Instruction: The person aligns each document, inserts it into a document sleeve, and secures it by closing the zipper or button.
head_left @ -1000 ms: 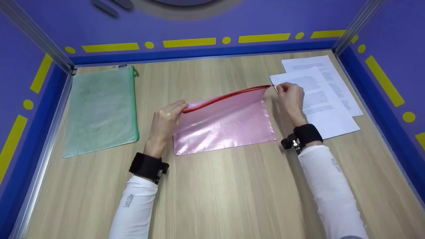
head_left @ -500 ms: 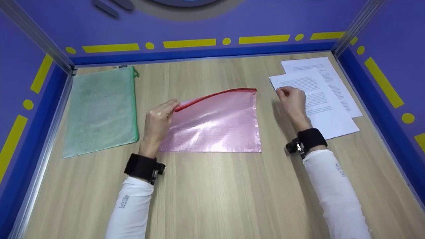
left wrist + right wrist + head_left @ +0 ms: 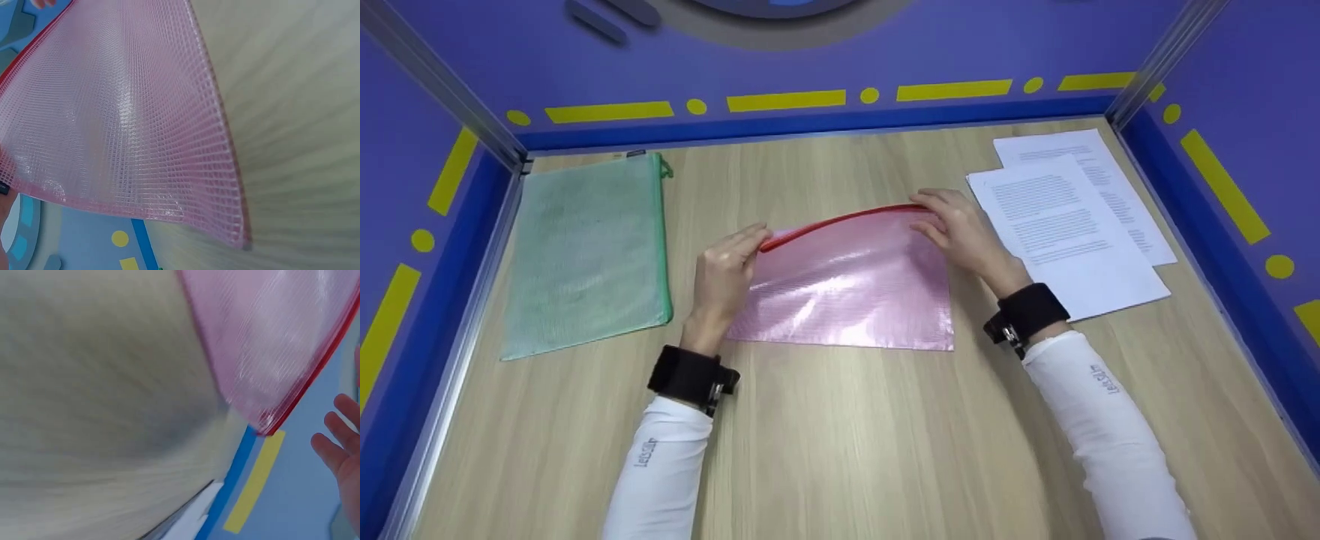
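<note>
A pink mesh zip pouch (image 3: 847, 277) with a red zipper edge (image 3: 840, 218) stands tilted up from the table, its lower edge near the wood. My left hand (image 3: 724, 274) pinches its upper left corner. In the left wrist view the pink mesh (image 3: 124, 112) fills much of the picture, with a bit of the hand at the left edge. My right hand (image 3: 964, 232) is at the upper right corner, thumb and fingers spread. In the right wrist view its fingers (image 3: 343, 430) are straight and stand apart from the pouch (image 3: 270, 343).
A green mesh zip pouch (image 3: 589, 255) lies flat on the left of the wooden table (image 3: 840, 450). Stacks of printed paper (image 3: 1080, 247) overlap at the back right. Blue-purple panels (image 3: 810, 67) wall in the back and both sides.
The right hand pulled away from the zipper end to the right, then came back left to the pouch's right corner with its fingers spread. The pouch shifted left; the left hand keeps its hold.
</note>
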A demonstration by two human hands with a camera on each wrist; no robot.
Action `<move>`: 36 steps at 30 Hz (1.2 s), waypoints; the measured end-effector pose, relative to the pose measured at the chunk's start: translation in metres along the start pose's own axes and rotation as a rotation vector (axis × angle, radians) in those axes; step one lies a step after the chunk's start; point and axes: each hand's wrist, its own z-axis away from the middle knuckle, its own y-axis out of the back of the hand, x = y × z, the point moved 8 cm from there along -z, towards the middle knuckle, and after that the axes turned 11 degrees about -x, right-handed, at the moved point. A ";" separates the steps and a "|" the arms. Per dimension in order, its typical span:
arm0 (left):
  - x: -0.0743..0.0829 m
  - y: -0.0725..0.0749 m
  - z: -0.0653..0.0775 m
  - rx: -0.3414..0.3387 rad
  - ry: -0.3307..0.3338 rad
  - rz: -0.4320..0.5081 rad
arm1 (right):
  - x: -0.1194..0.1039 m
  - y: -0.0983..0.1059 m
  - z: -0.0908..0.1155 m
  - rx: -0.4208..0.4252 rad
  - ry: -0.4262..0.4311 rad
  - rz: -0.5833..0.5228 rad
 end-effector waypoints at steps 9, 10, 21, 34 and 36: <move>0.005 -0.004 -0.007 0.001 -0.020 0.053 | -0.022 -0.015 -0.017 -0.103 0.067 0.076; 0.006 -0.005 -0.008 -0.002 -0.022 0.057 | -0.021 -0.016 -0.018 -0.111 0.057 0.057; 0.007 -0.008 -0.011 0.017 -0.018 0.107 | -0.020 -0.024 -0.018 -0.174 0.007 -0.108; 0.007 -0.014 -0.013 -0.005 0.040 0.112 | -0.013 -0.029 -0.012 -0.155 -0.053 -0.218; 0.005 -0.015 -0.013 -0.013 0.064 0.117 | -0.013 -0.028 -0.011 -0.126 -0.042 -0.207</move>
